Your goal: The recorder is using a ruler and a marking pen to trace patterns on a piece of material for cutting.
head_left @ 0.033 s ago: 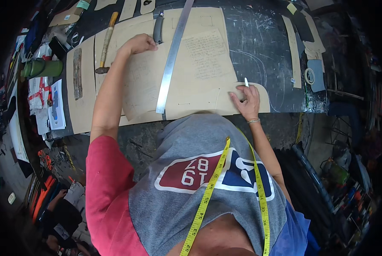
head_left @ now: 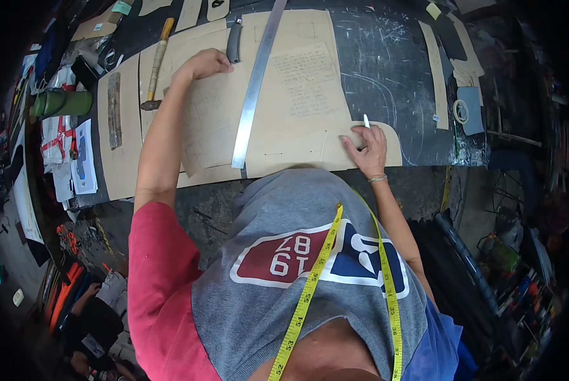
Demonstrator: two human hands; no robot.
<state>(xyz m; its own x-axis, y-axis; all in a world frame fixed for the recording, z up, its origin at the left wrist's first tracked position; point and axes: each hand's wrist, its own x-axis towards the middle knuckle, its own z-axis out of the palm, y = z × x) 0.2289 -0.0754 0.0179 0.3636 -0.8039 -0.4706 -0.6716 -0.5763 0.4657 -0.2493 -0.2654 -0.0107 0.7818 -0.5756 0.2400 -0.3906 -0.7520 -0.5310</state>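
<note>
My left hand (head_left: 207,65) rests at the upper left edge of a brown paper sheet (head_left: 259,136), its fingers drawn together on it. Just above the fingertips lies a dark-handled utility knife (head_left: 234,43). A long steel ruler (head_left: 254,101) crosses the sheet at a slant. My right hand (head_left: 368,150) is at the table's near edge, over a rounded brown card corner (head_left: 389,141). A white pen-like stick (head_left: 366,120) sticks up from its curled fingers. Pencil marks and handwritten lines cover parts of the sheet.
A hammer (head_left: 157,63) and a worn wooden strip (head_left: 115,111) lie at the left on brown card. A green cylindrical container (head_left: 62,103) stands beyond them. Right, a tape roll (head_left: 461,112) lies on the dark table (head_left: 386,76). A yellow tape measure (head_left: 301,311) hangs over my shirt.
</note>
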